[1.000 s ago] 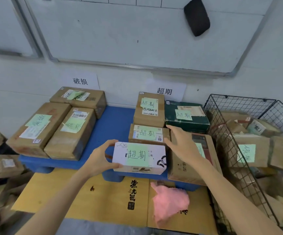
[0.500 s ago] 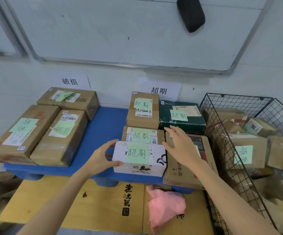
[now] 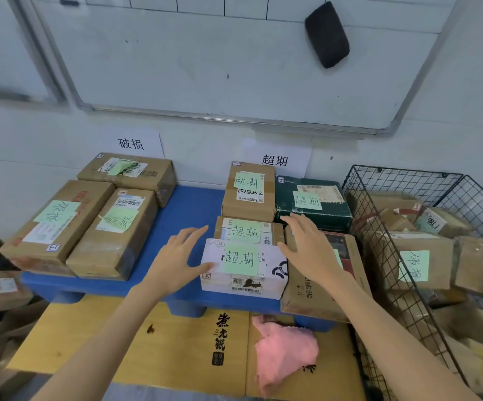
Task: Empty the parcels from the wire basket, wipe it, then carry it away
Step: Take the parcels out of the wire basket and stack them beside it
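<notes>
Whiteboard (image 3: 234,68) with a black eraser (image 3: 327,34) covers the wall beyond both hands. Below it a blue platform (image 3: 182,209) carries sorted parcels.

**Step in hand:** emptying.
- A white box (image 3: 243,270) sits on the platform's near edge, between the hands.
- The left hand (image 3: 176,264) is spread flat with straight fingers. Its thumb touches the box's left end and it grips nothing.
- The right hand (image 3: 309,250) hovers spread over a brown carton (image 3: 318,290) just right of the box and holds nothing.
- The basket (image 3: 402,170) stands to the right of the right hand and holds several parcels, so wiping is not yet due.

**Next move, as judged:** reach right over the basket rim and take one parcel (image 3: 414,264). Read its note, then place it with the matching group.

The pink cloth (image 3: 283,354) lies below the right forearm on a yellow board (image 3: 147,342), ready for wiping.

**Legible writing:**
- Wall sign (image 3: 131,143) beyond the left hand: 破损.
- Wall sign (image 3: 275,160) beyond the right hand: 超期.
- Green notes on the white box and the boxes behind it: 超期.
- Notes on the boxes (image 3: 118,221) left of the left hand: 破损.
- The basket parcel's note appears to read 破损.
- The board's black print is only partly legible.
</notes>
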Motion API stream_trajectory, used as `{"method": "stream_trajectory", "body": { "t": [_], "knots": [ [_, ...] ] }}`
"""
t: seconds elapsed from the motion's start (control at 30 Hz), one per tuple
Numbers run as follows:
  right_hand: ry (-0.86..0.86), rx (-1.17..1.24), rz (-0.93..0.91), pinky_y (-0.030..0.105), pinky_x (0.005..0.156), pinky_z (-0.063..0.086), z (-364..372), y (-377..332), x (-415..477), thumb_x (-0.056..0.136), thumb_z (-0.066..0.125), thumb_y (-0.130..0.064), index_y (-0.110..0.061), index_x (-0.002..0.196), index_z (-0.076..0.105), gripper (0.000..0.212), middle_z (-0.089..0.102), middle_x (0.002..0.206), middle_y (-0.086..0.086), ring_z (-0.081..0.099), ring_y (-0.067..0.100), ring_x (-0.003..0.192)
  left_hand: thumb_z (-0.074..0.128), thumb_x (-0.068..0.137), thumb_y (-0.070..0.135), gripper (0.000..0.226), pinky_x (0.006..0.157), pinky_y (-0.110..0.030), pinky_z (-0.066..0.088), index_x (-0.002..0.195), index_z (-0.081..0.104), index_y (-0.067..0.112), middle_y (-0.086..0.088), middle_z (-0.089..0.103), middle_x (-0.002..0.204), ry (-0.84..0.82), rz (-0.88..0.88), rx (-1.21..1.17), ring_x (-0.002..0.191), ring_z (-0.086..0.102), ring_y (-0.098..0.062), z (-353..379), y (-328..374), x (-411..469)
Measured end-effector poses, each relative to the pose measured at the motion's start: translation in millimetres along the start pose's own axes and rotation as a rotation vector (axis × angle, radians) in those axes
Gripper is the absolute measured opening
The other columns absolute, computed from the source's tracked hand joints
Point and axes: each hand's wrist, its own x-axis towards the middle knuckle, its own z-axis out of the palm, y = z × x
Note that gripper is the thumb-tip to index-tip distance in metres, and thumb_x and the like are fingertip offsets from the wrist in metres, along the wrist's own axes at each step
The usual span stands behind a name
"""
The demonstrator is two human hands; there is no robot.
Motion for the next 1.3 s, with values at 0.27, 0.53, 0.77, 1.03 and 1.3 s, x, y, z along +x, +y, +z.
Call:
{"method": "stream_trajectory", "body": {
  "t": [0.27,0.53,0.77,1.03,1.3],
  "knots": [
    [0.070,-0.137,-0.024,0.044,0.122,0.021,-33.8,-18.5,-15.2,0.099,0.050,-0.044,-0.021,0.156,0.021,0.069,0.022,0.163,0.005,0.015,0.024,0.151,0.031,0.086,0.068,0.078,0.103,-0.046,0.038,0.150,0.038,0.024,-0.003,0.044,0.148,0.284,0.102,0.350,0.131,0.041,-0.029,-36.4,36.1,-0.6],
    [0.191,-0.223,0.021,0.044,0.122,0.019,-92.0,-9.8,-50.4,0.098,0.052,-0.045,-0.020,0.158,0.016,0.074,0.022,0.162,0.009,0.015,0.027,0.151,0.026,0.085,0.071,0.079,0.105,-0.050,0.036,0.146,0.042,0.023,-0.006,0.044,0.148,0.306,0.154,0.415,0.132,0.040,-0.034,-48.2,87.6,-4.5],
    [0.239,-0.240,0.104,0.047,0.120,0.020,-134.5,23.8,-94.1,0.095,0.057,-0.046,-0.023,0.156,0.018,0.076,0.021,0.162,0.008,0.017,0.027,0.150,0.023,0.082,0.073,0.082,0.108,-0.050,0.031,0.148,0.039,0.026,-0.005,0.042,0.150,0.274,0.202,0.379,0.136,0.036,-0.032,-37.8,147.5,-14.1],
    [0.248,-0.215,0.192,0.049,0.122,0.020,-187.9,101.9,-172.0,0.095,0.055,-0.045,-0.026,0.156,0.017,0.074,0.018,0.163,0.005,0.014,0.025,0.151,0.027,0.081,0.069,0.083,0.111,-0.054,0.027,0.149,0.039,0.024,-0.008,0.039,0.153,0.244,0.280,0.303,0.140,0.031,-0.035,4.0,266.0,-24.6],
    [0.235,-0.182,0.272,0.049,0.122,0.018,-226.4,200.2,-254.9,0.096,0.055,-0.044,-0.028,0.156,0.017,0.073,0.015,0.164,0.004,0.011,0.024,0.152,0.023,0.082,0.072,0.082,0.114,-0.052,0.026,0.151,0.034,0.028,-0.004,0.036,0.155,0.224,0.373,0.259,0.143,0.027,-0.030,66.2,392.4,-36.4]
  ]
}}
